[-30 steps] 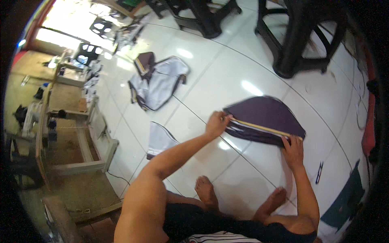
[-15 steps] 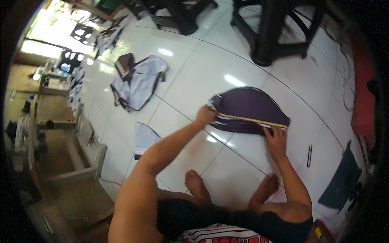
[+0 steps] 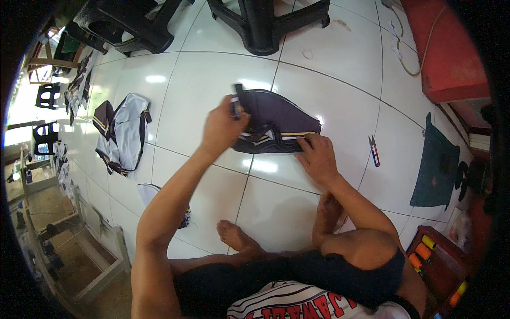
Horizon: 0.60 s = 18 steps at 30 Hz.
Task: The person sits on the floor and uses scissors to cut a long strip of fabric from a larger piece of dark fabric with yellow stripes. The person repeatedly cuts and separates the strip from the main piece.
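Glossy white tiled floor (image 3: 212,80) with light reflections (image 3: 155,79)
Black plastic stools (image 3: 260,26) ahead, pale wooden frame (image 3: 121,249) left, flat red panel (image 3: 451,53) right.

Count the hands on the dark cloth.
2: the left hand grips the left end of the dark cloth; the right hand touches its near right edge. None seem hidden.

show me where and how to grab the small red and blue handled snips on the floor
Best gripped, I'd judge, by the red-and-blue handle, coming from the near side: the small snips lie on the white tiles, handle end toward the wearer, slim blades pointing away.
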Each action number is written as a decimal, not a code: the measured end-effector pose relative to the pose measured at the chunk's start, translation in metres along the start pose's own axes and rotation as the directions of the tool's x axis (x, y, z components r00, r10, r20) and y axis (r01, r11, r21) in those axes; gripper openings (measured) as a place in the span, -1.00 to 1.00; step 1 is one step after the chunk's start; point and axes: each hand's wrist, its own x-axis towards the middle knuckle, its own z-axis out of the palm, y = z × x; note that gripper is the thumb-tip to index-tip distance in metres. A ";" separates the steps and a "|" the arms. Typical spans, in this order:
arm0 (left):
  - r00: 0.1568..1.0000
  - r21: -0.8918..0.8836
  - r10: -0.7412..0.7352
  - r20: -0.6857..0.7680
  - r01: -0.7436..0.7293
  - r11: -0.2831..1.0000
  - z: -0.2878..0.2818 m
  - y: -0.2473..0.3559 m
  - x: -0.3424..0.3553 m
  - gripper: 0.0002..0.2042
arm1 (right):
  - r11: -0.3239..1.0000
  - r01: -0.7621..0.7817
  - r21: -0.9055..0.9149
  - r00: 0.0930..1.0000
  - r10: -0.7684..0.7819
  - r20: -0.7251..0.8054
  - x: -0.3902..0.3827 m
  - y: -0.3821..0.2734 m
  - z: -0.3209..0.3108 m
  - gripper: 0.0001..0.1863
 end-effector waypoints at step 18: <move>0.874 0.183 0.469 0.128 -0.485 0.855 0.083 -0.013 -0.043 -0.57 | 0.997 -0.071 0.029 0.969 0.062 0.238 0.005 0.021 -0.009 -0.35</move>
